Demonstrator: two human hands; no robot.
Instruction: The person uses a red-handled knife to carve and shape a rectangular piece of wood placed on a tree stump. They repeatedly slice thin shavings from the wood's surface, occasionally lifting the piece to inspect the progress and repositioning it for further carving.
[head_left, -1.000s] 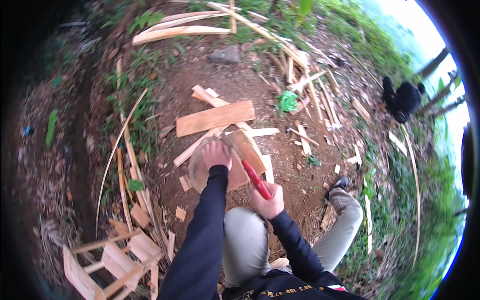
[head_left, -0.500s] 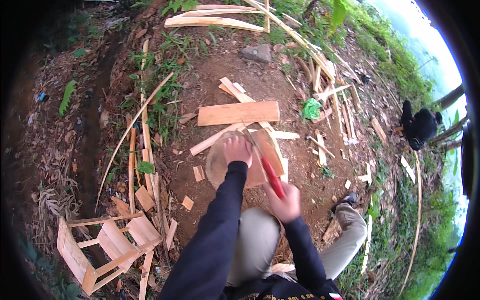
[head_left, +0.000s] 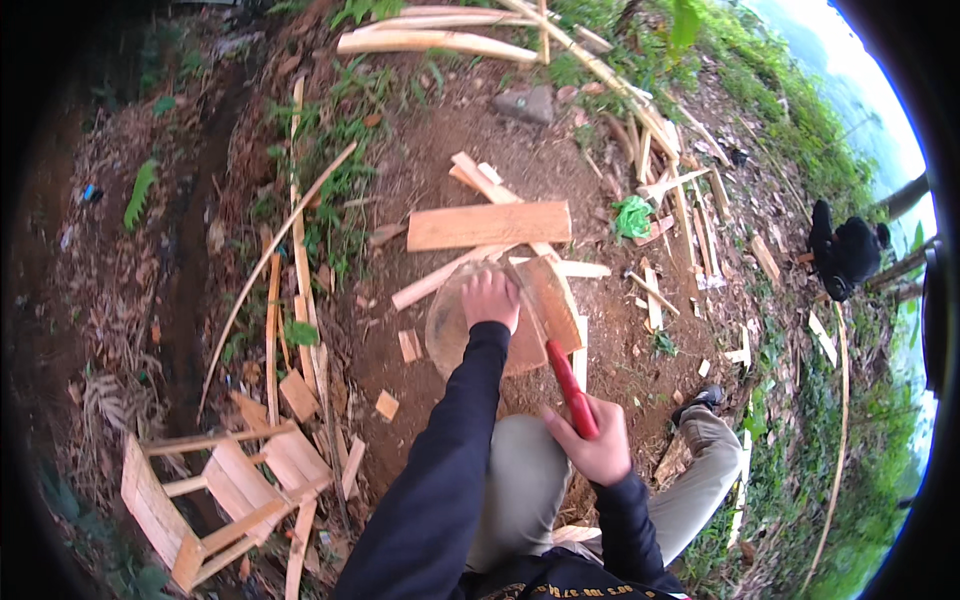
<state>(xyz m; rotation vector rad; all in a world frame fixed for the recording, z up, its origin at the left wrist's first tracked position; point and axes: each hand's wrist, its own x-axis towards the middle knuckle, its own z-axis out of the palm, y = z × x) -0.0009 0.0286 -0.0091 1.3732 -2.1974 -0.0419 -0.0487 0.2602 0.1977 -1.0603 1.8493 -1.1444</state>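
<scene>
A red-handled handsaw [head_left: 572,388] is gripped in my right hand [head_left: 600,447], its thin blade pointing away from me across a piece of wood. That wood [head_left: 553,302] lies over a round tree stump [head_left: 446,328], and the blade runs between its right part and my left hand. My left hand [head_left: 490,303] presses down on the wood just left of the blade, fingers laid out over it. Whether the blade has cut into the wood is too fine to make out.
Beyond the stump lies a wide plank [head_left: 490,226] across loose strips. A hammer [head_left: 652,293] and green plastic [head_left: 632,216] are to the right. At lower left stands a small slatted wooden frame [head_left: 215,540]. A black bulky thing [head_left: 845,252] sits far right.
My right hand has drawn the saw back toward me and slightly right. My left hand stays on the wood; the whole view has shifted a little.
</scene>
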